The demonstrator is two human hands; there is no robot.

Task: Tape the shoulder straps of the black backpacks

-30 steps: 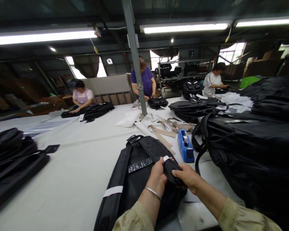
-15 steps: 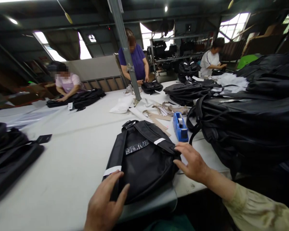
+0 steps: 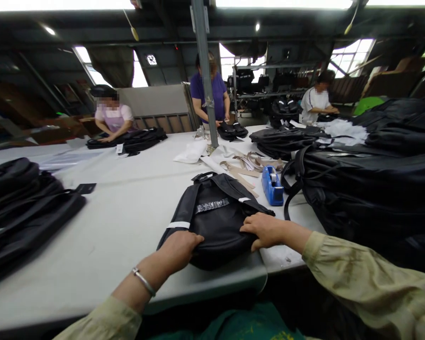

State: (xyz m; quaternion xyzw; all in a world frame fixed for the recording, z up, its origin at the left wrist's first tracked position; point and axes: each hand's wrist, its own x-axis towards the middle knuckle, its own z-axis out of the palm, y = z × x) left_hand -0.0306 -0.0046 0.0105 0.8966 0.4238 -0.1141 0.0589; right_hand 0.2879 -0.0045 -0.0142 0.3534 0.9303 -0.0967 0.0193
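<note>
A black backpack lies on the white table, its shoulder straps facing up. White bands wrap both straps, and a strip of clear plastic crosses the back panel. My left hand grips the lower left side, thumb on top and the other fingers mostly hidden. On the lower right side, my right hand holds the bag with bent fingers pressing into the fabric. Just beyond that hand stands a blue tape dispenser.
Stacks of black bags fill the right and left of the table. Beige and white strips lie behind the backpack, near a metal post. Three co-workers handle black bags farther back.
Both hands have closed onto the backpack's lower sides; before, their fingers were spread. The bag's lower end sits farther from the table's front edge. The camera view has also shifted.
</note>
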